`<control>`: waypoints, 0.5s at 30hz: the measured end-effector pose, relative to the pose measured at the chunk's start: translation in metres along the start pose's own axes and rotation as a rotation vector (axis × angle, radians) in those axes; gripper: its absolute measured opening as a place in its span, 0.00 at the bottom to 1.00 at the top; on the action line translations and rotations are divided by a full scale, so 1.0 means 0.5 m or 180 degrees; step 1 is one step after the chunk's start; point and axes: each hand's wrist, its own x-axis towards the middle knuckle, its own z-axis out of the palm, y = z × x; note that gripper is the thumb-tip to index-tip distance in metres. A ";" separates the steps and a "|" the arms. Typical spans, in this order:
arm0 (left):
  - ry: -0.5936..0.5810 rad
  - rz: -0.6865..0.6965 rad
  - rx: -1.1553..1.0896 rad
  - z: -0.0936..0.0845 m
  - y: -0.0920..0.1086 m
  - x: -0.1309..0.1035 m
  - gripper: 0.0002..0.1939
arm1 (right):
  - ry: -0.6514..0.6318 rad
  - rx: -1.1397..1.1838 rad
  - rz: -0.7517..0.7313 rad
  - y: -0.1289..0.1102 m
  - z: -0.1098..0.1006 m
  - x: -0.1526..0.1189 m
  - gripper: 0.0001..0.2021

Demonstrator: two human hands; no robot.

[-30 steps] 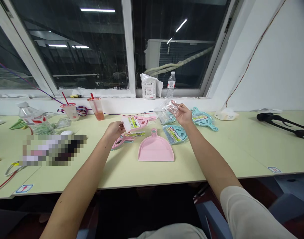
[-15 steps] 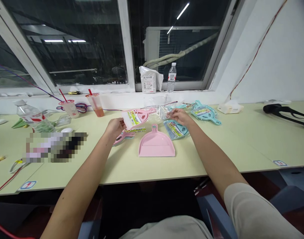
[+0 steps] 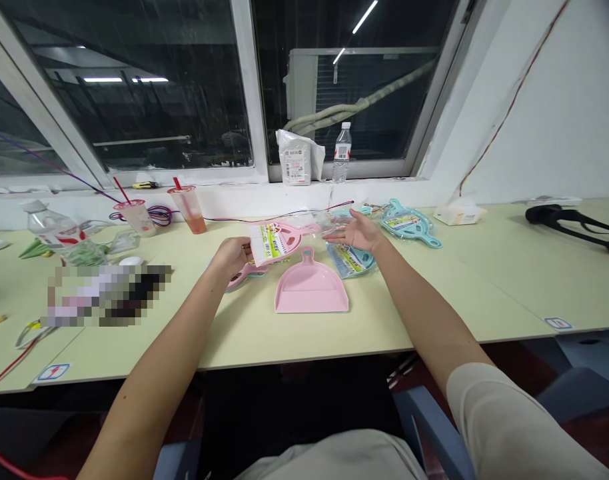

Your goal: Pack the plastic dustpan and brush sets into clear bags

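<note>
My left hand (image 3: pixel 234 255) is closed on a pink hand brush (image 3: pixel 288 239) by its white bristle end, and a printed card lies over the brush. Its handle points right, toward clear plastic wrapping (image 3: pixel 320 219). Beside that wrapping, my right hand (image 3: pixel 360 232) is open with fingers spread; whether it touches the plastic I cannot tell. Below and between the hands lies a pink dustpan (image 3: pixel 312 288), flat on the table. A wrapped teal brush set (image 3: pixel 352 260) rests under my right hand. Another pink piece (image 3: pixel 245 273) sits partly hidden beneath my left hand.
More teal sets (image 3: pixel 409 223) lie at the back right, near a tissue pack (image 3: pixel 459 213). To the left stand two drink cups (image 3: pixel 188 212) with red straws and a large plastic bottle (image 3: pixel 59 230). A water bottle (image 3: pixel 342 155) and a white package (image 3: pixel 294 160) occupy the windowsill.
My right hand has opened and spread its fingers; before, they were pinched at the clear plastic. That plastic has dropped lower behind the brush. The brush stays in my left hand.
</note>
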 end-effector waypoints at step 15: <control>0.0167 -0.0386 -0.0295 0.017 0.007 -0.023 0.21 | -0.0094 0.0126 -0.0506 0.048 0.036 0.015 0.33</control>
